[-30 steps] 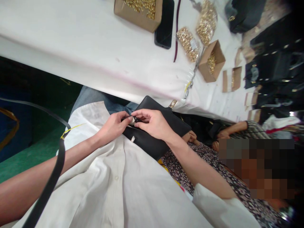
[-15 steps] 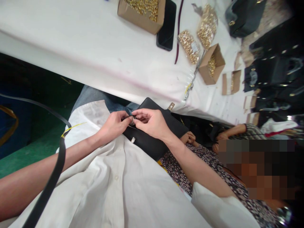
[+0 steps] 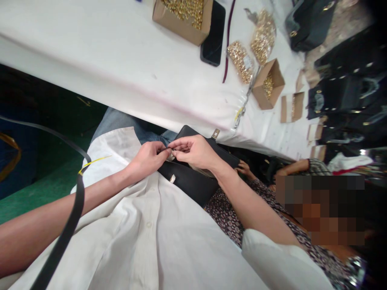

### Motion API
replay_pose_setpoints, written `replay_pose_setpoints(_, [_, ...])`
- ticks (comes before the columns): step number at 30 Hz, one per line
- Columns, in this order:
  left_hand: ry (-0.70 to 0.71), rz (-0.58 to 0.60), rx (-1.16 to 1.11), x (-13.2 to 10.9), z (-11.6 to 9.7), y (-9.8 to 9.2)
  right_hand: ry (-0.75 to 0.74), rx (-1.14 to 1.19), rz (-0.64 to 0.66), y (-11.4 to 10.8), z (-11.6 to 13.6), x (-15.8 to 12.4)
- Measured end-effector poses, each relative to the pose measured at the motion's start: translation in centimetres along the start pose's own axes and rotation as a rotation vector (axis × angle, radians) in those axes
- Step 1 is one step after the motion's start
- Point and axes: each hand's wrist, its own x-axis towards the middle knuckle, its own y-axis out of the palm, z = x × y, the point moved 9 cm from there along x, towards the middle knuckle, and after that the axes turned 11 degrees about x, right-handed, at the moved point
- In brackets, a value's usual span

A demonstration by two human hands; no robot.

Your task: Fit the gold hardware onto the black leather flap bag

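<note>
Since half a second ago, the two panels of the black bag (image 3: 193, 186) have parted further beneath the right hand (image 3: 196, 152), baring a pale strip between them, and a neighbour's hand (image 3: 246, 169) at its right corner has uncurled its fingers. The bag lies across the person's lap, against the front edge of the white table (image 3: 145, 86). It looks smooth and dark, its upper panel tilted up from the lower one; a metal clasp (image 3: 215, 134) sits at the far edge, and a small pale scrap (image 3: 172, 178) lies on the lower panel.

The left hand (image 3: 151, 157) comes in from the left, wrist nearly straight, its grip pinching a small dark-and-pale piece (image 3: 171, 154) at the bag's opening. The right hand arches over the bag, forearm slanting up from the lower right, fingertips against the same piece; whether its grip is clasping anything, I cannot tell.
</note>
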Motion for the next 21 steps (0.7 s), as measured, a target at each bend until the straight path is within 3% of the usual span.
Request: replay_pose_setpoints(21, [0.028, -0.016, -0.001, -0.62, -0.33, 0.03, 0.021, 0.035, 0.010, 0.02, -0.37, 0.22])
